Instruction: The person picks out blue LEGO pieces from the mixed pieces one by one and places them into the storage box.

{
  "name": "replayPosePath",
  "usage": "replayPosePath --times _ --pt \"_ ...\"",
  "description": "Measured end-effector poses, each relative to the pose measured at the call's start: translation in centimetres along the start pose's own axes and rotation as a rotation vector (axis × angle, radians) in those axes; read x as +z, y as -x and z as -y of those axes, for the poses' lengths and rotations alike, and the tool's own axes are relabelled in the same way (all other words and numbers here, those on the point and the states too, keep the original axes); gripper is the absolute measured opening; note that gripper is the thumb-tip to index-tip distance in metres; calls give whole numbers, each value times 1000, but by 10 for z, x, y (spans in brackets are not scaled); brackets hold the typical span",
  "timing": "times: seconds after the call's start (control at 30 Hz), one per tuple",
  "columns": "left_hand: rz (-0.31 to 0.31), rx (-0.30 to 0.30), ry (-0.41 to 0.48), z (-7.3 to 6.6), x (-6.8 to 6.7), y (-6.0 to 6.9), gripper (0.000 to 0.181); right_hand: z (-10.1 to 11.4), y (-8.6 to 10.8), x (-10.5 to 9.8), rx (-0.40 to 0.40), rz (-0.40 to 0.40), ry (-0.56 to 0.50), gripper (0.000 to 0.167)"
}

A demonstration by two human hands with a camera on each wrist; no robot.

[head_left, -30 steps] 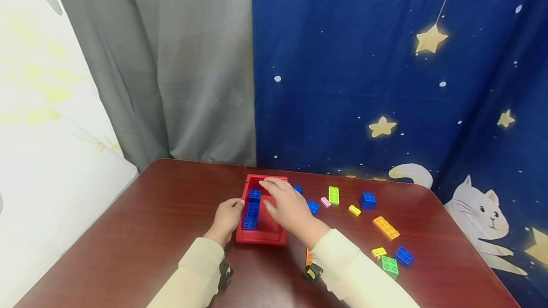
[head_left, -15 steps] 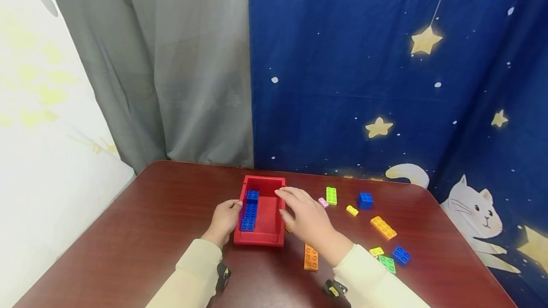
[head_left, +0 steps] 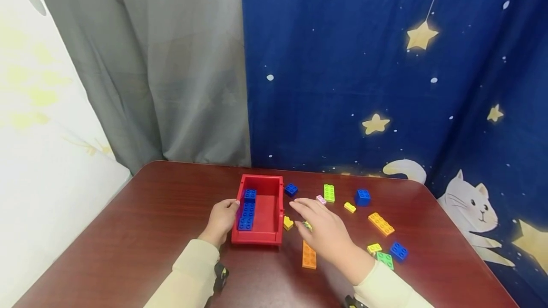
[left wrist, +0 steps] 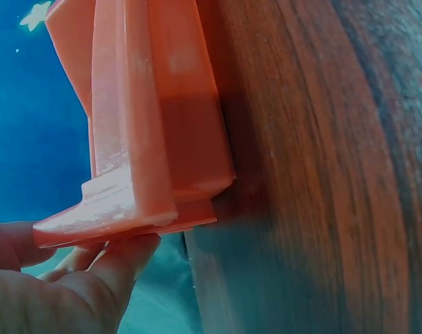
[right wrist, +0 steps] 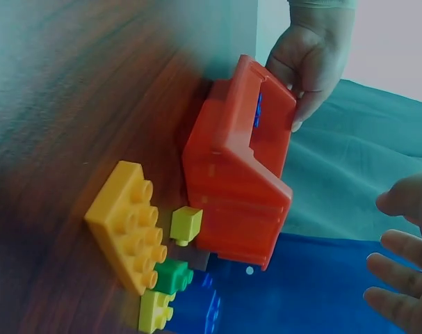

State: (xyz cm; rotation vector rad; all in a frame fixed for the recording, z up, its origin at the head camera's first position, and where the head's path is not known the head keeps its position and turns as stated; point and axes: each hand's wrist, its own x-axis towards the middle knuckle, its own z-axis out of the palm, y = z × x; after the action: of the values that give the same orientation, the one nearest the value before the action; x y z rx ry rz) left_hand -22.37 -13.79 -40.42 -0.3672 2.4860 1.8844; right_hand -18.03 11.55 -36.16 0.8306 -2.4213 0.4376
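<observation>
A red box (head_left: 256,239) stands on the table with several blue bricks (head_left: 247,210) along the left side inside it. My left hand (head_left: 220,218) pinches the box's left rim between thumb and fingers; the left wrist view shows this grip (left wrist: 78,292) close up. My right hand (head_left: 325,229) is held above the table to the right of the box, fingers spread apart and holding nothing. Near it lie a small yellow brick (head_left: 288,223), a partly hidden green brick (head_left: 307,225) and a long orange brick (head_left: 309,255).
A blue brick (head_left: 291,189) lies by the box's far right corner. Farther right are a lime brick (head_left: 328,193), a pink one (head_left: 321,199), a blue one (head_left: 363,197), an orange one (head_left: 381,224) and a green one (head_left: 384,260). Curtains hang behind the table.
My right hand has moved out from over the box to the right, uncovering the box's inside and nearby bricks. My left hand stays on the rim. The head view has shifted slightly.
</observation>
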Motion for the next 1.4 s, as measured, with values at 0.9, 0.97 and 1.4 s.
replayPosePath --times 0.9,0.97,1.4 --pt "9 -9 -23 -1 -2 -1 43 -52 56 -44 207 -24 128 51" --pt "11 -7 -26 0 -2 -1 43 -56 60 -45 230 -16 130 51" --pt "14 0 -29 -1 -1 -1 43 -91 95 -63 460 107 159 45"
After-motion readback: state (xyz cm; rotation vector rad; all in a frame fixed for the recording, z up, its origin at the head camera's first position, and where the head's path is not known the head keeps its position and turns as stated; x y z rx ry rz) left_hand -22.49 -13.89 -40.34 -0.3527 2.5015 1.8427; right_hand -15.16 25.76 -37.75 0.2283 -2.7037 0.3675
